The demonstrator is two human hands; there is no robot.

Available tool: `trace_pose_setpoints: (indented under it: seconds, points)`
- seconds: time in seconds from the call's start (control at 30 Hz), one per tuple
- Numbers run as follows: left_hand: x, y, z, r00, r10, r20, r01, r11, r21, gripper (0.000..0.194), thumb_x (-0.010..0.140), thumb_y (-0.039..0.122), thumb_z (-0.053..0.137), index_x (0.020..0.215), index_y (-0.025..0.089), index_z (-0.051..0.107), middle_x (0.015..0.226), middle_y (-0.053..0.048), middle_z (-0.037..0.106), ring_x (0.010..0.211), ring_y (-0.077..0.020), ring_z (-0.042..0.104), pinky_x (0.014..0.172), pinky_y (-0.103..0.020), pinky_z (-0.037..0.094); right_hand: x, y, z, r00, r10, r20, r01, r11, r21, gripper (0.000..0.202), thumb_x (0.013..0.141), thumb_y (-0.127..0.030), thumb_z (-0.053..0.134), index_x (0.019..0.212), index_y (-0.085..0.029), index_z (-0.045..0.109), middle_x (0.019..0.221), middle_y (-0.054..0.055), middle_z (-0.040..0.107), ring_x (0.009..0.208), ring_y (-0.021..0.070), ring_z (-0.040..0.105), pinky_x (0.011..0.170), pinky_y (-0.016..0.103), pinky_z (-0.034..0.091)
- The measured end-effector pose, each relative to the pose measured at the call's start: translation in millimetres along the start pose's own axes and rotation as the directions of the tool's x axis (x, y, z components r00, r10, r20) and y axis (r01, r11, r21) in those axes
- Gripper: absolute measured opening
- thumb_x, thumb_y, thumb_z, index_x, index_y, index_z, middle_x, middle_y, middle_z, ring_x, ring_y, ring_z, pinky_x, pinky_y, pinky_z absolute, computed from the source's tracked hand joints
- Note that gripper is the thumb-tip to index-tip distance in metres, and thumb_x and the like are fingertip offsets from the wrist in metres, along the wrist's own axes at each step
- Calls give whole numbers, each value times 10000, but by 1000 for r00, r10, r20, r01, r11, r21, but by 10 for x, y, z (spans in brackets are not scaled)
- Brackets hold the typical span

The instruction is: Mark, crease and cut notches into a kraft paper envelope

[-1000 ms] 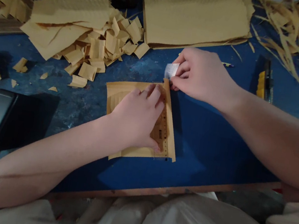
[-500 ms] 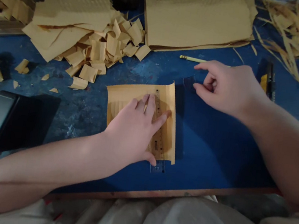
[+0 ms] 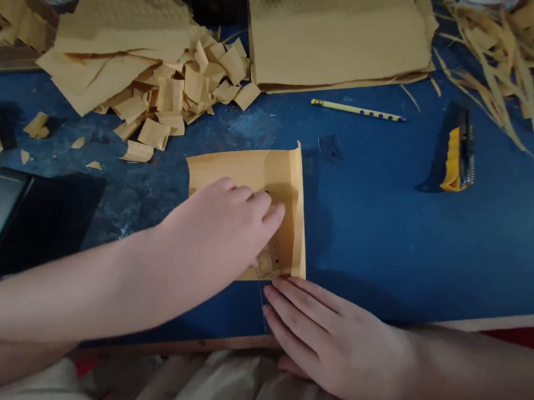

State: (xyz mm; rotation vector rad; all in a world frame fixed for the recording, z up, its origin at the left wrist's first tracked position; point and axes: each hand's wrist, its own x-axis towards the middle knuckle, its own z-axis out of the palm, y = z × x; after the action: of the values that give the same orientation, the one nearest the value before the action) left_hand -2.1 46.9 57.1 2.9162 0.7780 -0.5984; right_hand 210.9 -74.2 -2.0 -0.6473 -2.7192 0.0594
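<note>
A piece of brown paper (image 3: 232, 165) lies on the blue table, its right edge curled up. Across it rests a clear plastic ruler (image 3: 267, 263) with a round marking; its near end sticks out past the paper. My left hand (image 3: 223, 227) has its fingers curled down over the ruler, hiding most of it. My right hand (image 3: 336, 342) is at the table's front edge, fingers stretched out close together. Its fingertips touch the paper's lower right corner, beside the ruler's near end. A small dark see-through protractor (image 3: 331, 147) lies beyond the paper.
A yellow pencil (image 3: 359, 111) and a yellow-and-black cutter (image 3: 459, 154) lie farther back. Behind are small paper pieces (image 3: 194, 80), stacked brown sheets (image 3: 339, 38) and paper strips (image 3: 513, 76). A dark stand-like object (image 3: 15, 224) stands at left.
My right hand has come from near the pencil to the paper's near edge. My left hand's spread fingers have curled over the ruler, which has shifted toward me and left.
</note>
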Motion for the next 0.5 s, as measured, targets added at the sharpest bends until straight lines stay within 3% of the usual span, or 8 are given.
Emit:
trace_pose_setpoints:
  seconds: [0.1, 0.2, 0.33, 0.37, 0.43, 0.5]
  points:
    - [75, -103, 17, 998, -55, -28, 54, 998, -21, 472, 969, 258, 668, 1427, 157, 613, 1259, -130, 750, 1074, -327, 739, 870, -437, 561, -111, -53, 66, 999, -54, -4, 54, 998, -24, 351, 1029, -209, 507, 1182, -108, 807, 1254, 138, 802, 1215, 304, 739, 1048, 423, 629]
    - [168, -160, 45, 987, -148, -54, 147, 988, -39, 644, 964, 158, 600, 1593, 192, 465, 1363, -122, 711, 1113, -303, 729, 834, -384, 568, -177, -29, 14, 985, -172, -34, 172, 985, -1, 330, 984, -177, 515, 1044, -164, 839, 1144, 96, 832, 1090, 292, 785, 906, 401, 679]
    - [250, -230, 91, 973, -201, -112, 192, 978, -83, 780, 974, 208, 561, 1698, 227, 272, 1487, -130, 624, 1099, -294, 728, 765, -340, 576, -235, -22, -142, 949, -301, -97, 302, 953, -6, 286, 982, -257, 562, 890, -290, 831, 1057, 25, 843, 1011, 238, 797, 800, 346, 697]
    - [262, -262, 106, 970, -211, -124, 200, 975, -94, 798, 972, 230, 559, 1706, 225, 244, 1484, -135, 616, 1083, -292, 731, 767, -339, 580, -252, -19, -187, 961, -256, -101, 259, 966, 10, 256, 982, -293, 584, 884, -325, 818, 1071, 10, 840, 1021, 240, 794, 797, 370, 704]
    - [280, -345, 143, 956, -249, -153, 234, 966, -113, 843, 961, 268, 566, 1715, 215, 193, 1444, -142, 623, 1044, -288, 739, 779, -346, 588, -303, 8, -280, 996, -51, -76, 57, 995, 78, 166, 966, -371, 636, 919, -367, 796, 1152, 13, 827, 1078, 279, 783, 798, 466, 713]
    - [294, -434, 183, 934, -297, -197, 274, 952, -134, 873, 944, 292, 588, 1710, 202, 178, 1426, -146, 619, 1057, -297, 737, 785, -349, 590, -387, 79, -370, 983, 182, -36, -176, 975, 137, 126, 941, -423, 674, 978, -365, 780, 1252, 45, 800, 1133, 332, 768, 801, 549, 708]
